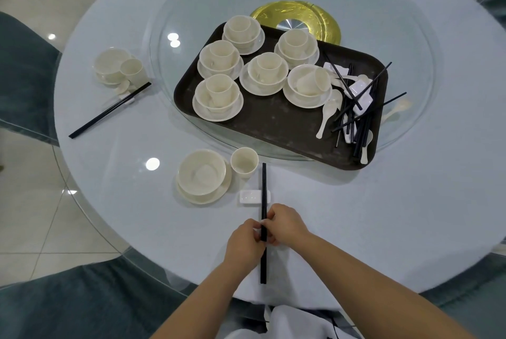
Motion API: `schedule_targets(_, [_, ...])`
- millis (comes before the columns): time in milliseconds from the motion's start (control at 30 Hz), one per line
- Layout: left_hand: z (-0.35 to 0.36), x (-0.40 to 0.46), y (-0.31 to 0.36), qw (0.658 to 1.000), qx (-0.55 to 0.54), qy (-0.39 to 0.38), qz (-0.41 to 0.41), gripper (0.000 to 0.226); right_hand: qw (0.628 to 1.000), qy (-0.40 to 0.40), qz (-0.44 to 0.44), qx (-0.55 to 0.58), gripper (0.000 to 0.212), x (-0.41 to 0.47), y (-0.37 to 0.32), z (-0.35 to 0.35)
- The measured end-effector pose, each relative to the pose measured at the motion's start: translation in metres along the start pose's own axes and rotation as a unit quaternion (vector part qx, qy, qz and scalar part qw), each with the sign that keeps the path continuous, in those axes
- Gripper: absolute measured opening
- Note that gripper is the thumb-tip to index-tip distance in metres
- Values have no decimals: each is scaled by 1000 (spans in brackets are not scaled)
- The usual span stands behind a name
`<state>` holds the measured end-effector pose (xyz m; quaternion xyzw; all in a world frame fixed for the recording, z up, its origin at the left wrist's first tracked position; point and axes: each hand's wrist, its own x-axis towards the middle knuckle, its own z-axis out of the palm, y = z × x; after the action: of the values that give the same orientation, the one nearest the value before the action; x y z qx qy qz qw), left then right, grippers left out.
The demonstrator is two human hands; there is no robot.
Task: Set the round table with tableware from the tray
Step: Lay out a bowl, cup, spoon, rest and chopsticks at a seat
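Two hands are working at the near edge of the table [356, 201] in the head view. The left hand [246, 242] and the right hand [284, 225] are both pinching one pair of chopsticks [264, 201] near its middle, fingers curled round the black sticks. The pair is lying straight, pointing away from the person, with its far part crossing the right end of a white rest [250, 197].

Just left of the rest, a bowl [202, 171] is sitting on a plate [213, 195], and a cup [244, 161] is standing beside them, just left of the chopstick tips.

Toward the left edge of the table, a second setting [115, 69] is lying complete, with its own chopsticks [109, 110] slanting across a rest.

On the glass turntable [410, 23] at the table centre, a dark tray [273, 125] is carrying six sets of stacked cups, bowls and plates [267, 71] along its left and far parts. At the tray's right edge, loose chopsticks, spoons and rests [356, 103] are lying in a tangled pile. One spoon [397, 110] is lying on the glass just outside the tray's right edge.
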<state>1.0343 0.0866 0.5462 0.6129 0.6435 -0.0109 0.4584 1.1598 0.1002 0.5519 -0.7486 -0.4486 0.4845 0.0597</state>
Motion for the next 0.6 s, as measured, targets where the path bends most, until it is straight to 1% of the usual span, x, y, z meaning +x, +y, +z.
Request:
schedule_targets(333, [-3, -3, 2, 1000, 12, -9, 5, 31, 1000, -2, 0, 13, 12, 1, 1, -1])
schedule_targets(433, [-7, -4, 5, 1000, 14, 7, 0, 32, 999, -9, 1, 35, 15, -1, 0, -6])
schedule_targets(500, [-14, -3, 9, 999, 15, 32, -4, 31, 998, 12, 6, 61, 18, -1, -1, -17])
schedule_targets(600, [-28, 1, 25, 998, 2, 70, 5, 24, 988, 71, 13, 136, 14, 3, -3, -46])
